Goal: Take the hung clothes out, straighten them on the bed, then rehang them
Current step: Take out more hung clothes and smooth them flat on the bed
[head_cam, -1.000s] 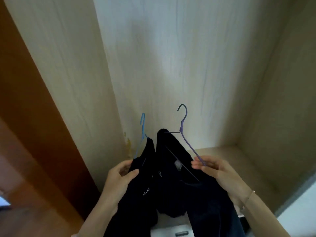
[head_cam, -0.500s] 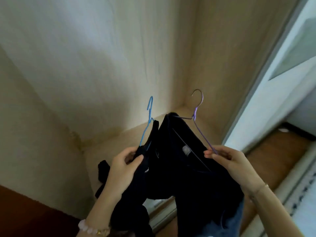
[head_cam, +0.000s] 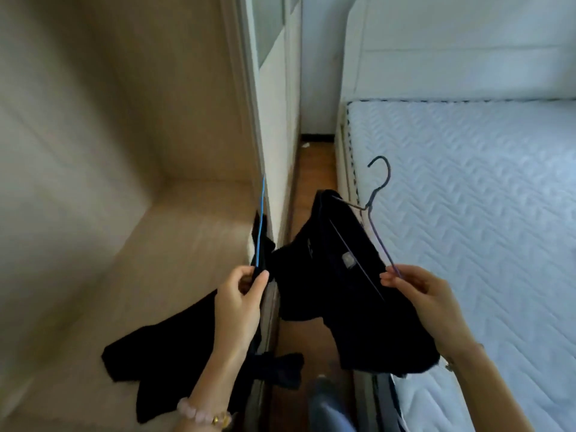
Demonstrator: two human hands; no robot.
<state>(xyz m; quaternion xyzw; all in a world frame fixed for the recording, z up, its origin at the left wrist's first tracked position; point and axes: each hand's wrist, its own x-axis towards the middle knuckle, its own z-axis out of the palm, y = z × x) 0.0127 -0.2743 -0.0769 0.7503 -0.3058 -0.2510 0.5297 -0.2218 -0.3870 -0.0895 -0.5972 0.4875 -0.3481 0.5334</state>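
A: Hanging from two wire hangers, are they? Where are the clothes?

B: Yes. A black garment [head_cam: 346, 285] sits on the purple hanger [head_cam: 378, 213] at about five o'clock of the frame's middle, between the wardrobe [head_cam: 131, 188] and the bed [head_cam: 467, 213]. A second black garment [head_cam: 174, 347] droops from the blue hanger [head_cam: 260, 222] at seven o'clock, its lower part spread over the wardrobe's floor.

A: And the hands?

B: The right hand [head_cam: 427, 300] has its thumb and fingers pinched together on the purple hanger's lower wire. The left hand [head_cam: 238, 304] is clamped on the blue hanger's wire and the cloth there; a pink bead bracelet [head_cam: 202, 413] circles that wrist.

A: Anything inside the wardrobe? Any writing?

B: Only that trailing cloth shows in the compartment. A small pale neck label [head_cam: 348, 259] shows inside the first garment, too blurred to read. The bed, at three o'clock, has a white quilted mattress.
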